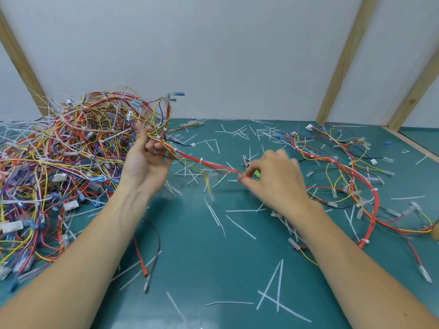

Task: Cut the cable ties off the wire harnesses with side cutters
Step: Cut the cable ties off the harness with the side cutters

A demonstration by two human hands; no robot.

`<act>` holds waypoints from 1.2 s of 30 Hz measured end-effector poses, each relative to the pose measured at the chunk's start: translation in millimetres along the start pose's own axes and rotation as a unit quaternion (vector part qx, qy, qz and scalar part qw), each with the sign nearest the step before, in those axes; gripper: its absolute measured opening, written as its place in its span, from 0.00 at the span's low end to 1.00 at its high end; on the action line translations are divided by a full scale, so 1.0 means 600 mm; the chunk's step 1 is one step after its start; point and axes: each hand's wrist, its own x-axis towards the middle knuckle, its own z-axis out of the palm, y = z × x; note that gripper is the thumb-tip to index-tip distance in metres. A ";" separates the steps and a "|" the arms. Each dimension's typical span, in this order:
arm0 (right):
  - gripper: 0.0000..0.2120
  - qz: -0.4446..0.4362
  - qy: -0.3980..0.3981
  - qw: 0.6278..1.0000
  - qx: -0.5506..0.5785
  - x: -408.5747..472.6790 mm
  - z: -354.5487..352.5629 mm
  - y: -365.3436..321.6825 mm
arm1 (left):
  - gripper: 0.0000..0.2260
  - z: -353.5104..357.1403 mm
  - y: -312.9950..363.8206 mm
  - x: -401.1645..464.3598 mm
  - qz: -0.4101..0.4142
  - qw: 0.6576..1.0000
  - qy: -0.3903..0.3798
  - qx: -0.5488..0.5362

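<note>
Left hand [145,160]: fingers curled round red-and-yellow wire harness [202,162], palm up. Right hand [275,179]: pinches harness's near end. No legible writing.

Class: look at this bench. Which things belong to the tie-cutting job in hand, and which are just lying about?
In the job:
left hand gripping the red harness
right hand pinching its far end
white tie on that harness

Lying about:
cut tie strips
tangled pile
spread harness
green mat
</note>
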 end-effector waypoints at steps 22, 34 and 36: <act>0.23 0.099 -0.024 0.690 0.717 0.009 -0.051 -0.031 | 0.09 0.004 -0.036 -0.011 0.032 0.958 0.031 0.282; 0.07 0.075 -0.194 0.479 0.853 0.004 -0.055 -0.001 | 0.08 -0.004 -0.043 -0.008 0.298 0.840 0.079 0.447; 0.09 0.076 -0.239 0.557 0.792 0.003 -0.052 -0.001 | 0.05 -0.012 -0.038 -0.001 0.325 0.825 0.091 0.454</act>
